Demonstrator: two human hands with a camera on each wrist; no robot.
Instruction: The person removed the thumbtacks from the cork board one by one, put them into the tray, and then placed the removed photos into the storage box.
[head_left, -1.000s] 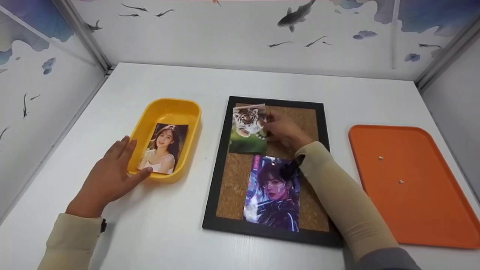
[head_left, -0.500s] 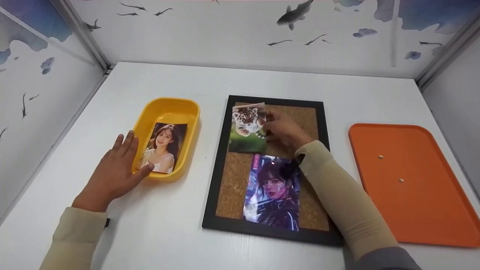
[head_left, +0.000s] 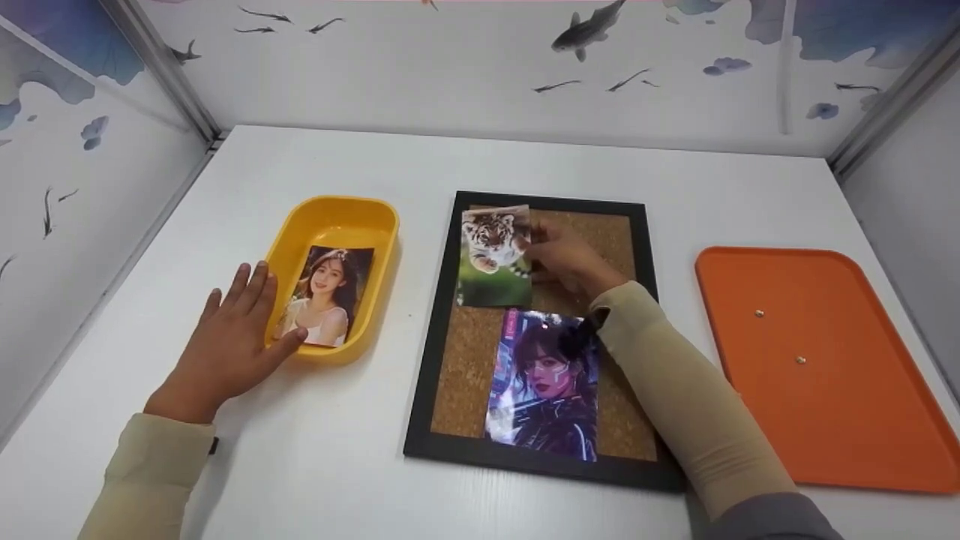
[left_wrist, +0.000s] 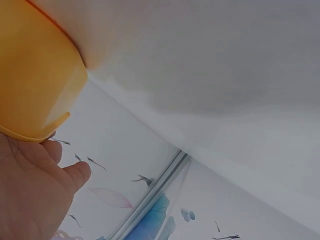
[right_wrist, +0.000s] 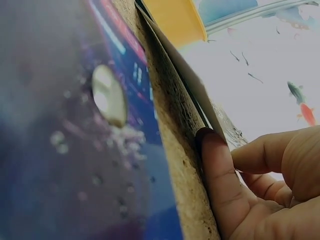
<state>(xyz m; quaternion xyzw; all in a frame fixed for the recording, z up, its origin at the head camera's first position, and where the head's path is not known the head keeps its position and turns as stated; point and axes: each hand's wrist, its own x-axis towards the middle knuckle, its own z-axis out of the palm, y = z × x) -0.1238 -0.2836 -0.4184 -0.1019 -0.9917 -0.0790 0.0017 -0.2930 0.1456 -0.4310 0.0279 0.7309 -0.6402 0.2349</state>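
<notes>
Nearest, at lower centre of the head view, a glossy purple-and-blue portrait photo (head_left: 544,397) lies on a brown cork board with a black rectangular frame (head_left: 487,459), a small round metal tack (right_wrist: 110,95) near its top. At lower left, the person's left hand (head_left: 232,337) rests with fingers extended along the left rim of a yellow plastic rounded tub (head_left: 330,214), thumb over its near corner; inside lies a rectangular portrait photo of a person in white (head_left: 328,300). At far right of the frame, two metal tacks (head_left: 759,313) sit on an orange rectangular tray (head_left: 847,420). Farther up, at the board's upper left, is a glossy rectangular tiger-cub photo (head_left: 487,291), its long axis running up and down the frame. It lies directly left of the right hand (head_left: 566,259), much the nearer one, which pinches its right edge narrowly; that edge seems raised off the cork, though the close, slanted wrist view leaves this uncertain. Beyond stands a white fish-patterned wall (head_left: 420,82).
</notes>
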